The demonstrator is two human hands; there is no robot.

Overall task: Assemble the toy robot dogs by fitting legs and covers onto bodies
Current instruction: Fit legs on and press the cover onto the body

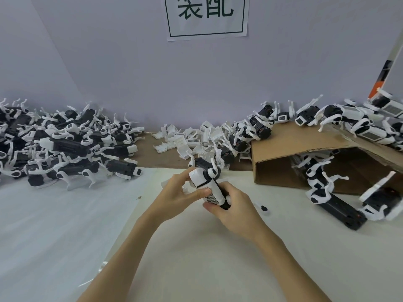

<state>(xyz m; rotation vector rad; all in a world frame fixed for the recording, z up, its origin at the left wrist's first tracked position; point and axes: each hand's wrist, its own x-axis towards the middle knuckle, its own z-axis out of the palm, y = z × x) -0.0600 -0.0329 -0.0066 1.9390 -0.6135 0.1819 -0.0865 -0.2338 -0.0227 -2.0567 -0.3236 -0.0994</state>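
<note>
Both forearms reach in from the near edge over the white table cover. Left hand: fingers curled around the white head end of the toy robot dog, thumb pressed against its grilled white cover. Right hand: fingers wrapped around the lower black end of the body. The unit is held tilted, just above the table centre, with white legs projecting at its top.

Left rear: a large heap of black-and-white dogs lying on the table. Centre rear: loose white covers against the wall. Right: an open cardboard box on its side, with dogs stacked on top of it, inside it and spilling out in front. A paper sign hangs on the wall above.
</note>
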